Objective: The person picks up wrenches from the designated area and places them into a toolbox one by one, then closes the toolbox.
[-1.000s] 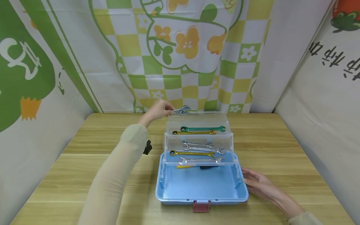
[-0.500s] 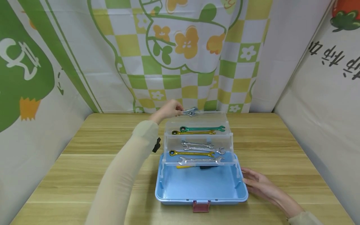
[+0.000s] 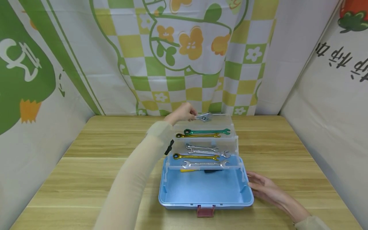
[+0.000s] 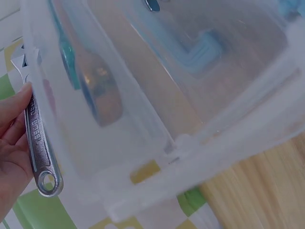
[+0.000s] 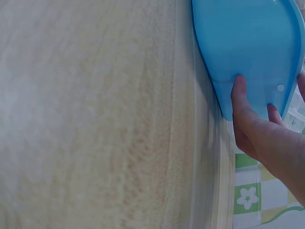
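My left hand (image 3: pixel 183 113) pinches an adjustable wrench (image 3: pixel 204 117) by its handle, level with the toolbox's uppermost clear tray (image 3: pixel 221 120). In the left wrist view the wrench (image 4: pixel 40 138) lies along the outside of the cloudy plastic wall, its holed end downward. Against the right side of the blue toolbox (image 3: pixel 205 191) rests my right hand (image 3: pixel 265 188); the right wrist view has its fingers (image 5: pixel 241 98) extended on the outer wall. A green ratchet wrench (image 3: pixel 207 131) and a gold one (image 3: pixel 198 135) lie in a tray just below the adjustable wrench.
Lower in the stepped trays are silver wrenches (image 3: pixel 208 152), another gold wrench (image 3: pixel 196 157) and a large open-end wrench (image 3: pixel 205 164). A yellow handle (image 3: pixel 189 170) and a black piece show underneath. A maroon latch (image 3: pixel 205 211) hangs in front. A patterned curtain (image 3: pixel 184 80) backs the wooden table (image 3: pixel 86 179).
My left hand has carried the adjustable wrench rightward and slightly down, from the tray's left corner to in front of its back edge. My right hand has stayed put.
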Tool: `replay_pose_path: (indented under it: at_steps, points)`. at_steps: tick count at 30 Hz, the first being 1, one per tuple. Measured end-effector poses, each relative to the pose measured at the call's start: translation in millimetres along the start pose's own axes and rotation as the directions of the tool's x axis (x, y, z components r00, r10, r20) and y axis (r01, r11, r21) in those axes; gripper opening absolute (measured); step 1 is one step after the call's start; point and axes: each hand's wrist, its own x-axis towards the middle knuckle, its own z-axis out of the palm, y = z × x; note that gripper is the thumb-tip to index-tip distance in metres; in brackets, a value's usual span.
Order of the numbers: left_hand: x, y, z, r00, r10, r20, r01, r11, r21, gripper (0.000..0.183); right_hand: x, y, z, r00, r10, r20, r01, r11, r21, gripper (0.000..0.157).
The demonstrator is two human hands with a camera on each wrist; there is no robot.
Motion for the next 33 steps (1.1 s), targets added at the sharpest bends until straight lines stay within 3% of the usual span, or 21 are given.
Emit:
replay_pose_path:
  at_steps: [4, 6, 7, 9, 12, 15, 16, 19, 22, 26, 33]
  points:
    - [4.6, 4.2, 5.1, 1.0, 0.006, 0.016, -0.006, 1.0, -0.028, 0.006, 0.2, 0.0, -0.1, 1.0, -0.001, -0.009, 0.001, 1.0, -0.003, 0.069]
    - [0.8, 17.5, 3.6, 0.997, -0.053, 0.052, 0.055, 0.998, -0.037, 0.01, 0.2, 0.0, 0.1, 1.0, 0.001, -0.014, -0.001, 1.0, -0.002, 0.069]
    - [1.5, 16.8, 5.4, 0.999, -0.026, 0.041, 0.029, 0.998, -0.055, 0.009, 0.2, -0.1, 0.1, 1.0, -0.003, -0.009, 0.004, 1.0, 0.001, 0.068]
    - [-1.0, 25.8, 4.7, 0.994, -0.08, 0.078, 0.084, 0.995, -0.057, 0.014, -0.1, -0.4, 0.1, 1.0, -0.014, 0.002, 0.014, 1.0, 0.007, 0.068]
    - [6.4, 18.9, 11.9, 0.993, -0.089, 0.075, 0.092, 0.995, -0.039, 0.016, -0.1, -0.4, 0.2, 1.0, -0.012, 0.003, 0.012, 1.0, 0.007, 0.068]
    - [11.7, 10.6, 17.9, 0.997, -0.054, 0.055, 0.057, 0.997, -0.056, 0.012, 0.5, 0.0, 0.3, 1.0, -0.001, -0.007, 0.001, 1.0, 0.001, 0.068]
    - [6.9, 18.8, 15.9, 0.997, -0.051, 0.053, 0.054, 0.997, -0.058, 0.012, 0.8, 0.4, 0.3, 1.0, -0.003, -0.009, 0.003, 1.0, -0.004, 0.069]
    - [-22.8, 65.3, 3.5, 0.995, -0.085, 0.054, 0.088, 0.994, -0.069, 0.014, 1.6, 0.9, 0.2, 1.0, -0.012, -0.007, 0.012, 1.0, -0.01, 0.069]
    - [-50.0, 111.3, -7.8, 0.984, -0.165, 0.071, 0.169, 0.985, -0.048, 0.019, 2.2, 1.5, -0.4, 1.0, -0.027, 0.003, 0.027, 1.0, -0.013, 0.07]
    - [-53.7, 114.7, -6.7, 0.984, -0.161, 0.075, 0.165, 0.985, -0.046, 0.018, 1.9, 1.3, -0.6, 1.0, -0.023, 0.006, 0.023, 1.0, -0.008, 0.07]
    - [-54.8, 112.8, -3.7, 0.991, -0.125, 0.047, 0.123, 0.991, 0.048, 0.019, 1.3, 0.7, 0.2, 1.0, -0.007, 0.002, 0.007, 1.0, -0.007, 0.071]
